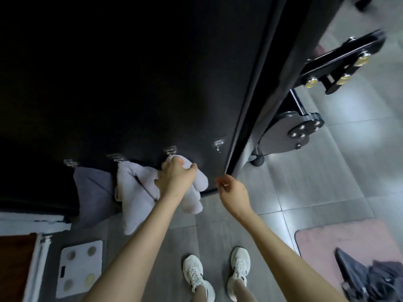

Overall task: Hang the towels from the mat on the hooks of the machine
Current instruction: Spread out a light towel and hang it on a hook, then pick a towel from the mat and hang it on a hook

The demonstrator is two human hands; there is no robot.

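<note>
The black machine (141, 83) fills the upper view, with a row of clear hooks along its lower face. A dark grey towel (93, 188) hangs from the leftmost hook (70, 163). A white towel (133, 192) hangs from the second hook (117, 158). My left hand (176, 173) grips another white towel (194, 188) and holds its top right at the third hook (170, 151). The fourth hook (218, 143) is bare. My right hand (231, 191) hovers to the right, fingers loosely curled, holding nothing. A dark towel (370, 277) lies on the pink mat (327, 238).
A white scale (79, 268) lies on the grey tiled floor at lower left, by a brown rug (15, 267). Black machine arms with bolts (340, 62) jut out at upper right. My white sneakers (216, 273) stand close to the machine.
</note>
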